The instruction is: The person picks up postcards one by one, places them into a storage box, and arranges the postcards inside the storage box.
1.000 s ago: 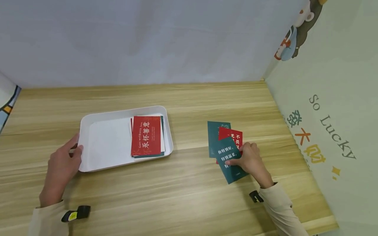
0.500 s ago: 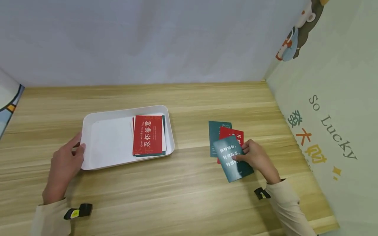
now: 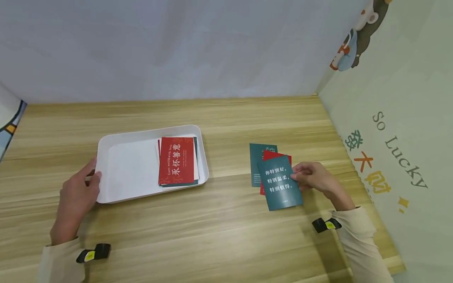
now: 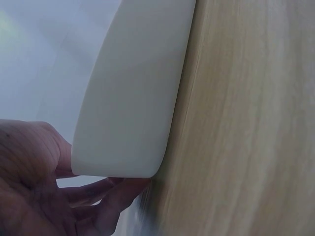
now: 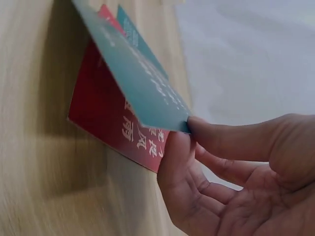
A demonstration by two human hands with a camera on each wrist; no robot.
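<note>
My left hand holds the left end of a white tray, with thumb and fingers at its rim and end wall. In the left wrist view the fingers lie along the tray's outer end. On the right, my right hand pinches the right edge of a dark green card with white lettering. The right wrist view shows this green card tilted up above a red card. Another green card lies partly under the red one on the table.
Inside the tray's right part is a loose stack of cards, topped by a red card. The wooden table meets a pale back wall and a printed right wall. Both wrists wear black bands.
My right hand has lifted the front green card off the pile, moving slightly right and turning the card more upright in view. The left hand and tray stay nearly still.
</note>
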